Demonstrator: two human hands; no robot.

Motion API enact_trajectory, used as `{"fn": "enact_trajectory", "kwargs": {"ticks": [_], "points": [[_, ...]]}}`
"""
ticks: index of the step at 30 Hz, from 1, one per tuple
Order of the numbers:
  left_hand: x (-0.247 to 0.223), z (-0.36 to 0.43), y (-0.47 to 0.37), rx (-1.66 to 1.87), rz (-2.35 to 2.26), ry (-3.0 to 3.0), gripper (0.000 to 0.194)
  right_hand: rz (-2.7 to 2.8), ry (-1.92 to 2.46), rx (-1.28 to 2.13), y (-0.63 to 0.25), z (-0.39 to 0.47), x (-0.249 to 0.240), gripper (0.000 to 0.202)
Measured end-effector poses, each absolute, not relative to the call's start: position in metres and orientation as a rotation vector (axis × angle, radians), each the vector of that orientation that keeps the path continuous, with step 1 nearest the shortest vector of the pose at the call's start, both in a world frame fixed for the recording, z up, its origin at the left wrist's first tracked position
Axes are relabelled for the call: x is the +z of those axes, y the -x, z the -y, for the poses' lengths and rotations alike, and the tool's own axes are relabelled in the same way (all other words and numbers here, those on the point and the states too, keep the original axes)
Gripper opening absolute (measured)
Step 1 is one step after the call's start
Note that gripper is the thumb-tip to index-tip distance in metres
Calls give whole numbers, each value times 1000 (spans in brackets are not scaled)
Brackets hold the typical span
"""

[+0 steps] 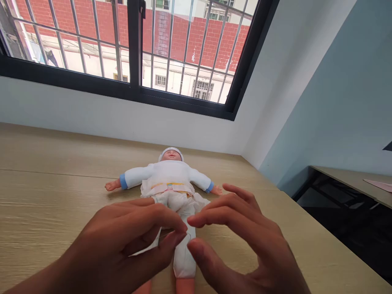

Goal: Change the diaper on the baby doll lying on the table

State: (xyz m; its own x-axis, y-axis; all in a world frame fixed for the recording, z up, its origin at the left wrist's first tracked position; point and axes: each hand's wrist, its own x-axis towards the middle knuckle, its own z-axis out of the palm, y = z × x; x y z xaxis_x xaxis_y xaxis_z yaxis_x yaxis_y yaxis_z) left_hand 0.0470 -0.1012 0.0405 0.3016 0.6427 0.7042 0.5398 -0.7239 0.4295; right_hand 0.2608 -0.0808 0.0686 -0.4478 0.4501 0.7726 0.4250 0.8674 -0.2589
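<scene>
A baby doll (pixel 171 173) lies on its back on the wooden table, arms spread and head toward the window. It wears a white cap, a white top with blue cuffs and white trousers (pixel 184 255). A white diaper (pixel 176 201) with an orange-yellow edge wraps its waist. Above its legs, my left hand (pixel 128 241) has thumb and index tips pinched together, and no object shows between them. My right hand (pixel 245 241) is opposite, fingers curved and thumb apart, holding nothing. My hands cover part of the doll's hips and one leg.
The wooden table (pixel 61 204) reaches the white wall under a barred, dark-framed window (pixel 134 53). At the right, beyond the table's edge, stands a second desk (pixel 346 179) with a pink item (pixel 379 185) on it. A pale blue wall (pixel 337 106) rises behind that desk.
</scene>
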Motion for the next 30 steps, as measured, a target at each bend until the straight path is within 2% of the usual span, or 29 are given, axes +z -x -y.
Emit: {"fn": "enact_trajectory", "kwargs": {"ticks": [13, 27, 30], "points": [[45, 102, -48, 1413, -1088, -2426, 15, 2083, 667, -50, -258, 80, 67, 14], [47, 95, -29, 1562, -1659, -2535, 12, 2074, 759, -25, -265, 82, 67, 16], [47, 98, -21, 1589, -1746, -2413, 12, 2062, 751, -38, -265, 82, 69, 16]]}}
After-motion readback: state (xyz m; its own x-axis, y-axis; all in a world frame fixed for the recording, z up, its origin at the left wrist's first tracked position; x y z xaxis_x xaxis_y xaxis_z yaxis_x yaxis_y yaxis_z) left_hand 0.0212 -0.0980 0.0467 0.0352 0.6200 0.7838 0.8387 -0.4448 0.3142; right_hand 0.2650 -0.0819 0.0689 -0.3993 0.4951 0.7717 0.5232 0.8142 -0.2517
